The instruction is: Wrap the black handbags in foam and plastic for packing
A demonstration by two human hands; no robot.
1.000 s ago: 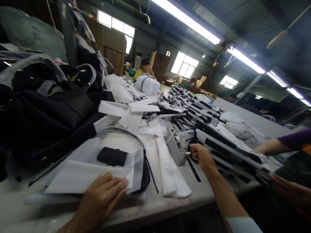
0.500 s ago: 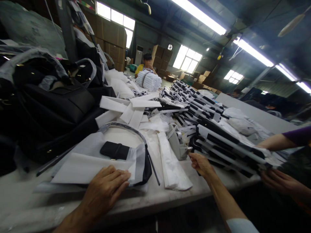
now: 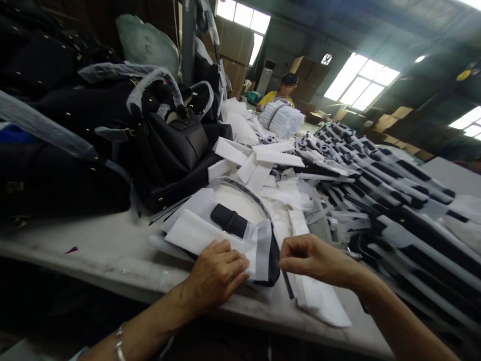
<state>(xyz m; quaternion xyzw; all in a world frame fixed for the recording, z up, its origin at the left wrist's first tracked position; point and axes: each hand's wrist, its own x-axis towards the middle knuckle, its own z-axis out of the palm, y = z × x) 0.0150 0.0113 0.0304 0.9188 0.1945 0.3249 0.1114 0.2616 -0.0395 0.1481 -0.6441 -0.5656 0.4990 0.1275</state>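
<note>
A black handbag (image 3: 275,273) lies on the table, its curved strap (image 3: 246,186) wrapped in clear film. White sheet material (image 3: 195,235) covers most of the bag's front, leaving a small black buckled flap (image 3: 229,220) showing. My left hand (image 3: 220,271) rests flat on the sheet's lower right part, fingers stretched out. Beside the bag's right edge, my right hand (image 3: 300,255) is closed in a pinch; anything between its fingertips is too small or hidden to make out. A grey tape dispenser (image 3: 326,220) stands beyond the right hand, partly blocked from view.
Large black bags (image 3: 176,145) pile up at left. White sheet strips (image 3: 259,165) lie behind the handbag. Stacked black-and-white wrapped pieces (image 3: 409,220) fill the right side. Long white sheets (image 3: 319,301) lie near the table's front edge. A person (image 3: 281,93) sits at the far end.
My right hand has moved left from the tape dispenser to the bag's right edge. My left hand stays on the white sheet. The view has turned left, and the neighbouring person's hands are out of frame.
</note>
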